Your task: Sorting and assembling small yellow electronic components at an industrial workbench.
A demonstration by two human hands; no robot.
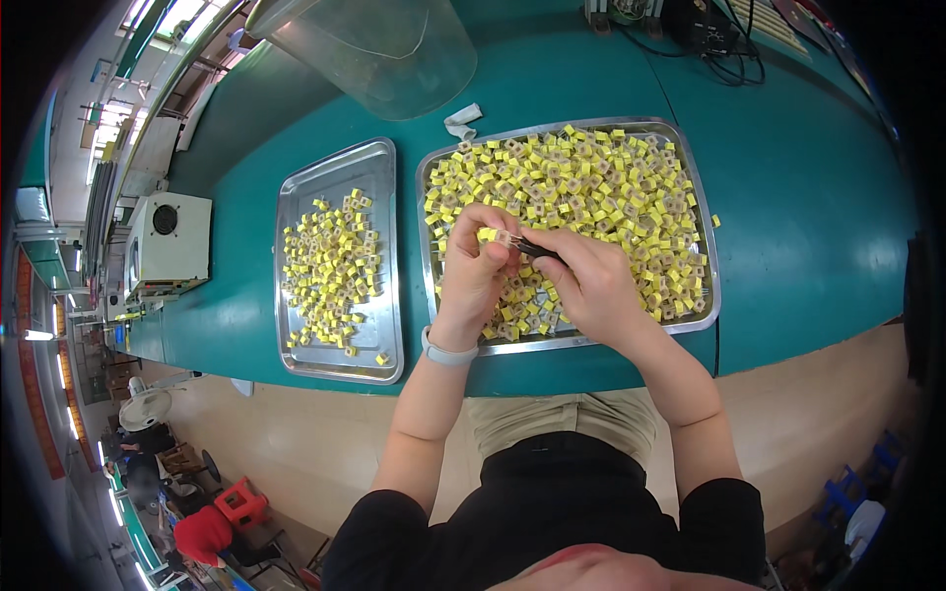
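Note:
My left hand [475, 258] is closed on a small yellow-wrapped transformer [490, 235] with a pale bobbin, pinched between thumb and fingers. From the right, my right hand [591, 281] grips dark-handled tweezers [537, 250], whose metal tips meet the side of that part. Both hands are above a large metal tray [706, 236] heaped with many similar yellow parts [591, 177]. To its left, a smaller metal tray [386, 325] carries a looser spread of the same yellow parts [335, 256].
A clear plastic bucket [394, 59] stands behind the trays, near a crumpled white scrap [462, 120]. One loose yellow part [715, 221] lies beside the large tray's right edge. Black cables [744, 64] lie at the back right, and a white box-shaped machine [172, 241] stands far left.

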